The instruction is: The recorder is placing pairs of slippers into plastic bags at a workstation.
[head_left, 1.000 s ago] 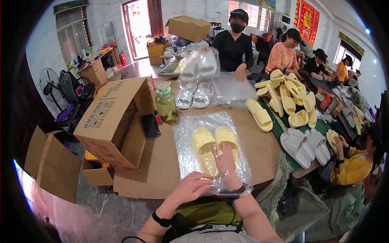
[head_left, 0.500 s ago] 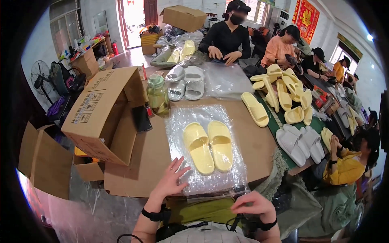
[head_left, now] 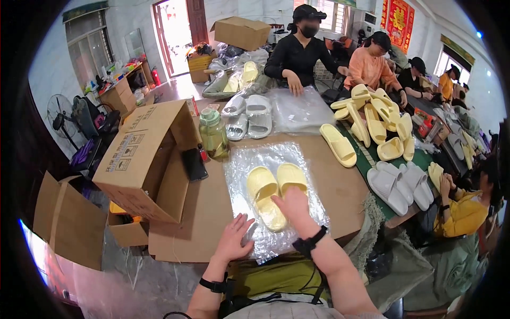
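A pair of pale yellow slippers lies side by side on the table, the left slipper (head_left: 264,196) and the right slipper (head_left: 292,176). Under them spreads a crinkled clear plastic bag (head_left: 241,159); whether any of it covers them I cannot tell. My right hand (head_left: 294,206) reaches onto the right slipper, just below its strap. Its thumb points toward the left slipper, and its other fingers are mostly hidden. Fingers apart, my left hand (head_left: 234,237) rests at the bag's near left edge and holds nothing.
An open cardboard box (head_left: 133,165) stands left, beside a black phone (head_left: 195,164) and a glass jar (head_left: 213,133). Grey slippers (head_left: 258,117) and flat plastic bags (head_left: 305,109) lie ahead. Yellow slippers (head_left: 376,127) and white slippers (head_left: 390,189) sit right. Co-workers (head_left: 303,58) line the far side.
My right hand has moved forward from the table's near edge onto the right slipper. My left hand stays by the bag. The person across has shifted their hands apart on the flat plastic bags.
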`<state>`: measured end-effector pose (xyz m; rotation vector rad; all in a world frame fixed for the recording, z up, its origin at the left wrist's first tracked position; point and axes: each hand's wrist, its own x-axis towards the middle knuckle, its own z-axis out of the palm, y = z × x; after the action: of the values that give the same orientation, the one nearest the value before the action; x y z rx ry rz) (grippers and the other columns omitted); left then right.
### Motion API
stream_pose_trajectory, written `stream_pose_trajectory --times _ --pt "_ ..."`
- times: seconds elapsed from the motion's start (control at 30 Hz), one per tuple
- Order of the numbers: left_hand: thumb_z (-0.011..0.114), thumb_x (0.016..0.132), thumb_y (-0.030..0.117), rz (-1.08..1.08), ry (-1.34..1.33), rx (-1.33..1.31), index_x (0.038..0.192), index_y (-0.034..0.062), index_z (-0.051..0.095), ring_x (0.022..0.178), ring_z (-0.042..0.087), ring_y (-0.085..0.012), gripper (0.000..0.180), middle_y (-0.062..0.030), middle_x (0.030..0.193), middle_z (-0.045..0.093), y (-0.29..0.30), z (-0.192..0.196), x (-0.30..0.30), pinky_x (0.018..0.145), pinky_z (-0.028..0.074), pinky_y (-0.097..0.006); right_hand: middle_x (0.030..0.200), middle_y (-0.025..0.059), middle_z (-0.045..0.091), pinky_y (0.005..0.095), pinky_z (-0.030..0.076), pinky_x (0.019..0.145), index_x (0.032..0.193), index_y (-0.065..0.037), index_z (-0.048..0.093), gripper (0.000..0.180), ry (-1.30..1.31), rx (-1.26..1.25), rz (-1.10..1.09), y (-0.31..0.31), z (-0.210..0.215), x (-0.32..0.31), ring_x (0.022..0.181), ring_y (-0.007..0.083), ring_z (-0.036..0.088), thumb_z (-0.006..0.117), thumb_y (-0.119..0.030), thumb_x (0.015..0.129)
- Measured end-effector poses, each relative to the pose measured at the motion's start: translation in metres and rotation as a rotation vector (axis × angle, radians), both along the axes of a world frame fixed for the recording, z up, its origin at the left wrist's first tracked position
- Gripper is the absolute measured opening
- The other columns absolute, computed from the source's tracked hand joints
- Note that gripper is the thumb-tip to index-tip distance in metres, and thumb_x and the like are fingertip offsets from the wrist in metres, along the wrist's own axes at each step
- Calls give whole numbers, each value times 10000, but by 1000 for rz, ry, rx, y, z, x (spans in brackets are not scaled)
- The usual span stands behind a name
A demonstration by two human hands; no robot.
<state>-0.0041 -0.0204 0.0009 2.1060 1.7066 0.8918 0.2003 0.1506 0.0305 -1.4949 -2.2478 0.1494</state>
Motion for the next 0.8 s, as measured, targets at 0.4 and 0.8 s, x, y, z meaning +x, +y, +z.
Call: stream_pose_trajectory --times 0.4,0.8 --pt "732 810 416 39 16 -82 1489 92 439 1421 404 -397 807 -201 1484 499 1 13 7 1131 372 -503 825 181 678 500 551 698 887 -44 597 264 196 -49 -79 16 -28 -1 777 376 687 667 -298 869" --pt "764 788 507 69 0 -112 1467 21 455 1422 399 -392 891 -207 1492 490 3 10 7 1157 349 -479 763 167 687 515 535 648 857 -43 625 366 108 60 -132 20 -31 2 710 382 682 634 -406 909"
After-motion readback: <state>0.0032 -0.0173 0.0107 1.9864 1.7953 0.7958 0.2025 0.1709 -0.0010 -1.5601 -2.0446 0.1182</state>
